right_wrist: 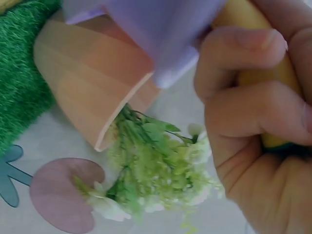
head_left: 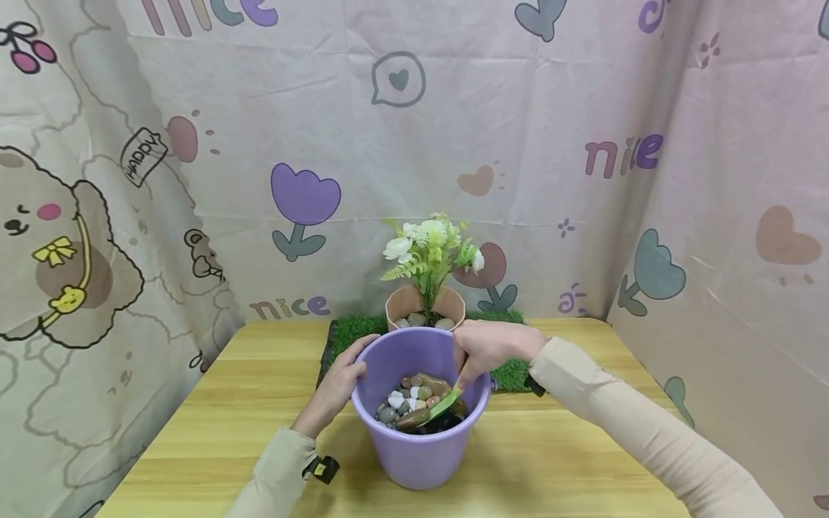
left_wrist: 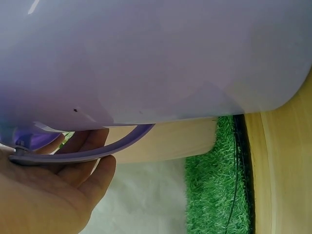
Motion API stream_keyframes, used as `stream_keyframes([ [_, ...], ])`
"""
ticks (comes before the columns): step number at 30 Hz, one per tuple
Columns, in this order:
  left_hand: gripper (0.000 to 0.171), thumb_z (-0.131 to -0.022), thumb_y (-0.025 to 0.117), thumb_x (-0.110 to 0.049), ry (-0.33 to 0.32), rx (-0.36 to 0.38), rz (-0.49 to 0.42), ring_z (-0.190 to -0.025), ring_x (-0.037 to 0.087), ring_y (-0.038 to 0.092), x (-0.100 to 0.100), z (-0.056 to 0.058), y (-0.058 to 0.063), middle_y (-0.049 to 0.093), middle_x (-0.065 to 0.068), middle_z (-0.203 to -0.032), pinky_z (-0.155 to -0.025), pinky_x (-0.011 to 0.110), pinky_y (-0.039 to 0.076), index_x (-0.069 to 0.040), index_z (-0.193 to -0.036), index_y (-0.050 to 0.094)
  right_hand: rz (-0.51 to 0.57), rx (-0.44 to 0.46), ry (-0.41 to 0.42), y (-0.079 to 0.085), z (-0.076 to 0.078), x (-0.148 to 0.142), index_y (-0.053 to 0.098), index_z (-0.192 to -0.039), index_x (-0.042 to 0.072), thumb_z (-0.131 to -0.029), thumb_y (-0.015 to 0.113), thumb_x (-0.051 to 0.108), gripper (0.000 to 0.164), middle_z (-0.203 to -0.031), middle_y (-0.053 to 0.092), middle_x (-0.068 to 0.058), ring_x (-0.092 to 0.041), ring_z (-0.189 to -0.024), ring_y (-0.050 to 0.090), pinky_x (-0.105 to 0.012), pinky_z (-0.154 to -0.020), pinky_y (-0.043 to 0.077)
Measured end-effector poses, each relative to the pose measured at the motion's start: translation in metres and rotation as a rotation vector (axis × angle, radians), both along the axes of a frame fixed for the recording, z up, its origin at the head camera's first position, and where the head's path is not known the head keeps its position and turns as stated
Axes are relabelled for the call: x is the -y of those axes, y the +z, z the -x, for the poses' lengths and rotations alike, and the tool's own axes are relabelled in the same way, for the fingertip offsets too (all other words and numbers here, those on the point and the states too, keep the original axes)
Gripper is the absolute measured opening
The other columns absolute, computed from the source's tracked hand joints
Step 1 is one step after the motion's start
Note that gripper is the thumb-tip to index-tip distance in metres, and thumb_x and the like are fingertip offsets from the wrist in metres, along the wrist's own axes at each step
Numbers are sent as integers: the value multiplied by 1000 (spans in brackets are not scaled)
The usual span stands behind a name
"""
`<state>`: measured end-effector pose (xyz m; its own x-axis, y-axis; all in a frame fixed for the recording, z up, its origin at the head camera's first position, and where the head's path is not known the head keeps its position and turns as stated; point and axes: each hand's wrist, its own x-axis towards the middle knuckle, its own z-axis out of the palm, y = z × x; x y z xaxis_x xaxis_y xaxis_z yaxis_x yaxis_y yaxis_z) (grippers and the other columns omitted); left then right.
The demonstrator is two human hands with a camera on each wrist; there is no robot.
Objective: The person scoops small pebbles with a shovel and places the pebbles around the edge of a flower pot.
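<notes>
– what's hard to make out?
– the working end of the tool (head_left: 445, 404). its green part slants down and left inside the purple bucket (head_left: 419, 457), ending among stones (head_left: 404, 398) and a dark patch i can't identify. the right hand (head_left: 491, 345) covers the upper part; the right wrist view shows a yellow grip there, cut off by the picture's top edge.
– so that hand is grasping it?
– yes, fingers curled round the grip, at the bucket's far right rim. the tool lies below the hand, to its near left.
– and the left hand (head_left: 337, 387)?
– it holds the bucket's left rim, thumb on the rim. in the left wrist view the purple bail (left_wrist: 97, 155) crosses its fingers, and the bucket wall hides some fingertips.
– anything else covered?
– the bucket, standing on the wooden table (head_left: 544, 460), hides the lower pot (right_wrist: 87, 78) beyond it on the far side, and part of the green turf (head_left: 355, 333). white flowers (head_left: 427, 241) rise from that pot.
</notes>
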<state>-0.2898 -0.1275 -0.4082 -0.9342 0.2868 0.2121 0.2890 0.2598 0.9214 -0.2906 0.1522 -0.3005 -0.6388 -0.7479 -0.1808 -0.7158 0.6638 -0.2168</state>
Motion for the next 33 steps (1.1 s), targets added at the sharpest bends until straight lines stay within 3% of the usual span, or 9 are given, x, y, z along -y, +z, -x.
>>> stream_keyframes([
  [3, 65, -80, 41, 1, 6, -7, 6, -115, 30, 54, 1, 0, -1, 52, 13, -141, -90, 36, 44, -15, -143, 48, 49, -24, 23, -7, 2, -2, 77, -65, 23, -78, 82, 28, 14, -59, 65, 18, 2, -56, 57, -18, -54, 50],
  [8, 65, -81, 41, 1, 1, -2, -13, -115, 31, 54, 2, 0, -1, 52, 15, -141, -88, 36, 45, -14, -143, 47, 102, -159, 24, -17, 7, 4, 80, -77, 27, -81, 79, 37, 11, -68, 68, 20, 5, -59, 57, -18, -56, 49],
  [13, 66, -81, 41, 2, -15, 5, -16, -119, 33, 54, 1, -1, -3, 51, 15, -143, -90, 37, 45, -12, -145, 45, 94, -216, 13, -24, 12, 11, 80, -84, 27, -82, 78, 42, 15, -75, 70, 19, 5, -60, 56, -18, -57, 47],
  [22, 65, -81, 41, 1, -4, -19, -6, -121, 33, 54, -1, 1, -1, 51, 14, -143, -93, 40, 45, -12, -145, 46, 35, -305, 8, -6, 4, 9, 79, -77, 30, -78, 80, 44, 14, -77, 68, 17, 3, -61, 55, -20, -57, 46],
  [29, 66, -81, 41, 2, -5, -6, -6, -119, 33, 54, -1, 0, -1, 51, 14, -143, -91, 38, 45, -11, -145, 45, -58, -285, 13, 4, -4, 6, 75, -64, 33, -69, 87, 41, 14, -65, 66, 23, 2, -56, 55, -20, -55, 45],
  [33, 66, -81, 40, 2, 2, -3, -9, -119, 33, 54, -1, 0, -1, 50, 14, -143, -91, 38, 44, -11, -145, 45, -46, -230, 81, 0, -5, 9, 76, -64, 33, -70, 86, 41, 14, -66, 65, 25, 3, -59, 55, -18, -56, 44],
])
